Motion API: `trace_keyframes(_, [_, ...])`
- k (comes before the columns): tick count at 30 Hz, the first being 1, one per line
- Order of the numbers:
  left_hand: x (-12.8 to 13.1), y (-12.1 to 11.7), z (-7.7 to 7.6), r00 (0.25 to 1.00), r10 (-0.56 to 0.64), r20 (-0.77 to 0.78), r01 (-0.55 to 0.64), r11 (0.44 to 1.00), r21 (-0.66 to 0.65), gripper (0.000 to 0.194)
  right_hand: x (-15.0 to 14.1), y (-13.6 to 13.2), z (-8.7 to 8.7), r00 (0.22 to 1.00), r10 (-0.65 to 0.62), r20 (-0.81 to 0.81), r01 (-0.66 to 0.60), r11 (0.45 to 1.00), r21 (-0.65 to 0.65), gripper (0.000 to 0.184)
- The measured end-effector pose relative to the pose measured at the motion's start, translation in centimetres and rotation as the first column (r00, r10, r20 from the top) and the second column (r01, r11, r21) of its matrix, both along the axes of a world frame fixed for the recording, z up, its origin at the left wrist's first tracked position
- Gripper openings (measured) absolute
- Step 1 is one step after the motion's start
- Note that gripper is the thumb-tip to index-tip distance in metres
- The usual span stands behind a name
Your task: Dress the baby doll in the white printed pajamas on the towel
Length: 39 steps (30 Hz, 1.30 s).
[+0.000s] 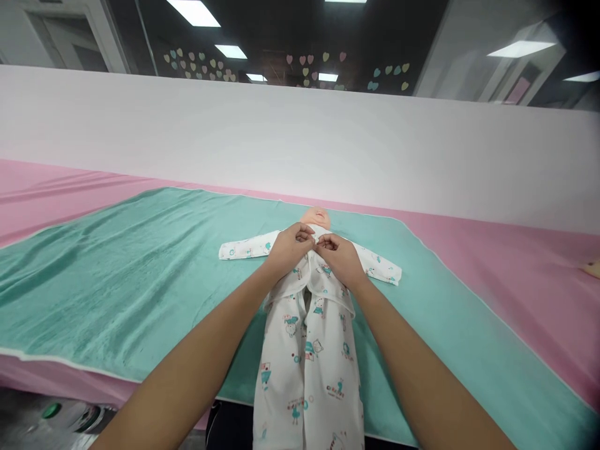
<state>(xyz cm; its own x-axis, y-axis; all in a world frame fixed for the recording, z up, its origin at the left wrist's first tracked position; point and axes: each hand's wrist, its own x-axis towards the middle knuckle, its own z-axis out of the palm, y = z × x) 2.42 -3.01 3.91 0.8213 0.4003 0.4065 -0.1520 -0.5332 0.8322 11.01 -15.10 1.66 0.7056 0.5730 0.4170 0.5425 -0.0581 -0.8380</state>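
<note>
A baby doll (317, 217) lies on its back with its head at the far end. It wears a white printed baby shirt (294, 284), its two sleeves spread out sideways. White printed trousers (281, 356) stretch from beneath the shirt hem toward me. At the chest, my left hand (291, 249) pinches one front edge of the shirt. My right hand (341, 255) is closed on the other edge, fingertips nearly touching those of the left. Whatever fastener lies between the fingertips is too small to make out. Below the hands the shirt fronts part slightly.
A green blanket (140, 269) lies under the doll, over a pink cloth (506, 269). Behind stands a low white wall (281, 137) with dark glass above. A bottle with a green cap (51, 410) is at lower left, below the edge. Something pale (593, 269) shows at far right.
</note>
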Motion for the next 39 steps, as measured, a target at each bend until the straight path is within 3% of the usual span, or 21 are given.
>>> trace_keyframes(5, [0.5,0.3,-0.3,0.998,0.058,-0.005,-0.058,0.998,-0.015,0.017,0.0,0.0,-0.1,1.0,-0.006,0.006,0.006,1.0,-0.021,0.019])
trace_keyframes(12, [0.6,0.6,-0.4,0.999,0.023,0.032,-0.023,1.0,0.001,0.016,-0.2,0.0,0.1,0.999,-0.01,0.047,0.013,0.999,-0.048,0.019])
trace_keyframes(19, [0.5,0.4,-0.5,0.994,0.02,0.106,-0.036,0.988,0.149,0.013,-0.5,0.2,0.5,0.994,-0.102,0.041,0.105,0.993,-0.061,0.029])
trace_keyframes(24, [0.5,0.5,-0.3,0.999,0.029,0.035,-0.035,0.979,0.199,0.021,-0.2,0.4,0.2,0.993,-0.114,-0.029,0.113,0.992,-0.058,0.031])
trace_keyframes(29, [0.6,0.7,-0.1,0.997,0.043,-0.069,-0.03,0.984,0.176,0.021,-0.1,0.6,0.1,0.993,-0.12,-0.019,0.119,0.991,-0.065,0.026])
trace_keyframes(39, [0.7,1.2,-0.1,0.997,0.002,-0.08,0.006,0.995,0.103,0.019,-0.3,0.5,0.0,0.992,-0.123,0.011,0.123,0.99,-0.068,0.024])
